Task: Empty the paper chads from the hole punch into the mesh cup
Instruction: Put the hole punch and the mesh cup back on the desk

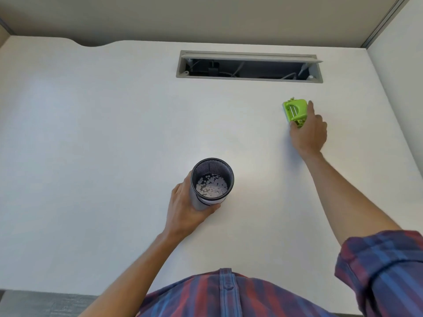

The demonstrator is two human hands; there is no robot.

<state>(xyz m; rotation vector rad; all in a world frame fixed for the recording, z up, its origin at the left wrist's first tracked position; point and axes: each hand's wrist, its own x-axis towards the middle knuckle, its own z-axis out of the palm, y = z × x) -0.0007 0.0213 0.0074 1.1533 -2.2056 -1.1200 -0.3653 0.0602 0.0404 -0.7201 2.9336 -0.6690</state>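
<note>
A black mesh cup point(211, 179) stands upright on the white desk point(103, 138) near the middle, with many small white paper chads point(211, 186) lying on its bottom. My left hand point(185, 207) wraps around the cup's lower left side. A small lime-green hole punch point(294, 112) rests on the desk at the far right. My right hand point(309, 131) is stretched out to it, thumb at its near end and a finger along its right side, gripping it.
An open grey cable tray point(249, 67) with wires inside is recessed into the desk at the back. A partition wall runs along the right side and the back. The desk's front edge is by my plaid shirt.
</note>
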